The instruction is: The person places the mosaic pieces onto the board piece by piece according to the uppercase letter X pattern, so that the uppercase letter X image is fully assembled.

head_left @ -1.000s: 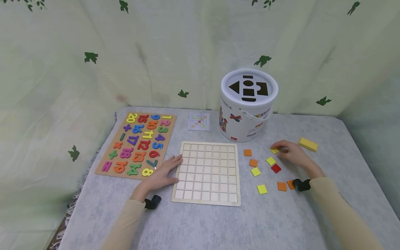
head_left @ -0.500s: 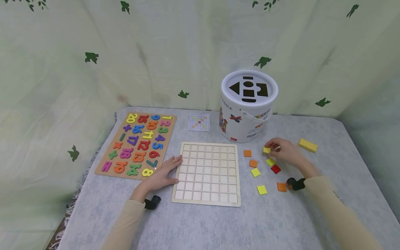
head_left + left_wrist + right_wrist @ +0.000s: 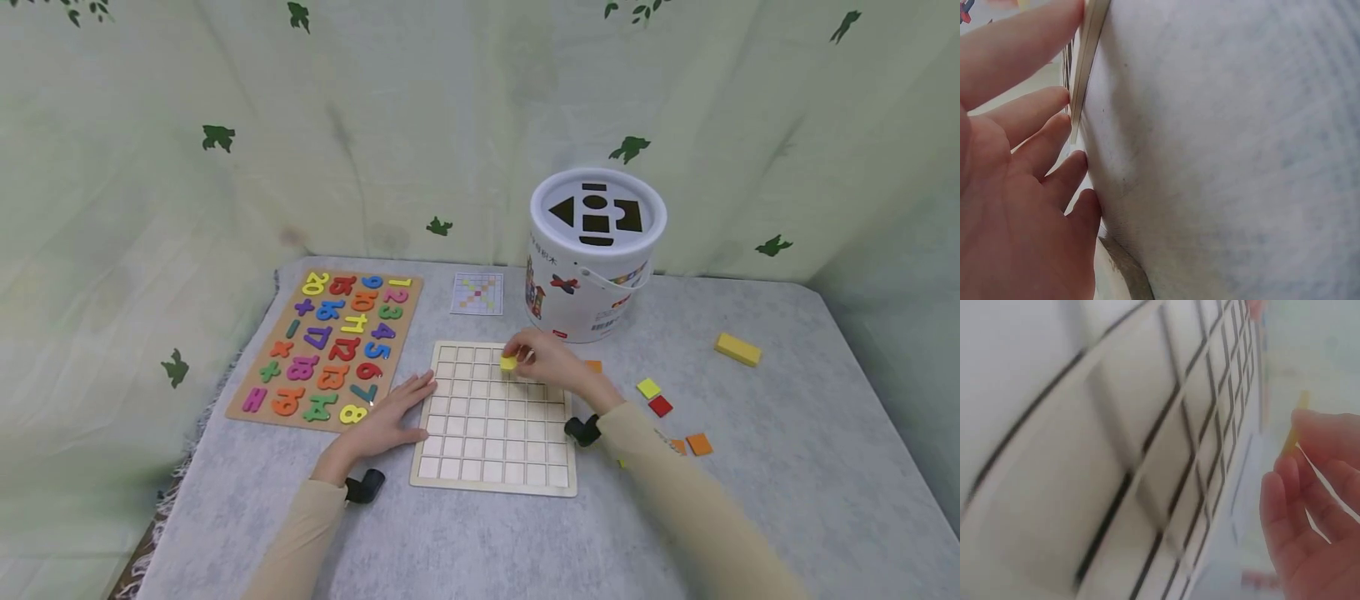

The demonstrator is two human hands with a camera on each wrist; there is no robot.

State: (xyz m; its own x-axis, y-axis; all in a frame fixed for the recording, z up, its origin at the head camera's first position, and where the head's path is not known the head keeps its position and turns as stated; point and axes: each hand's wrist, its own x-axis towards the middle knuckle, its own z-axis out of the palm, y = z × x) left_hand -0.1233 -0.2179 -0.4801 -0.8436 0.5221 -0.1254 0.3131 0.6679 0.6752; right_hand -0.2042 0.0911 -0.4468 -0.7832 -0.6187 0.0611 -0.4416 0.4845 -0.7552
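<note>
A pale wooden grid board [image 3: 487, 429] of square cells lies in the middle of the table. My right hand [image 3: 551, 364] is over the board's far part and pinches a yellow square tile [image 3: 508, 363] between thumb and fingers. The right wrist view shows that tile [image 3: 1295, 425] edge-on, held above the cells. My left hand [image 3: 386, 425] lies with fingers spread at the board's left edge. In the left wrist view its fingertips [image 3: 1060, 100] touch the board's side edge [image 3: 1090, 56].
Right of the board lie a yellow tile [image 3: 648, 388], a red tile [image 3: 661, 406] and orange tiles [image 3: 699, 444], some partly behind the right arm. A white bucket [image 3: 588, 287], pattern card [image 3: 477, 294], number board [image 3: 408, 321] and yellow block [image 3: 738, 349] stand around.
My right hand has picked up the yellow tile from the right-hand tiles and carried it left over the board. The left hand has stayed at the board's edge.
</note>
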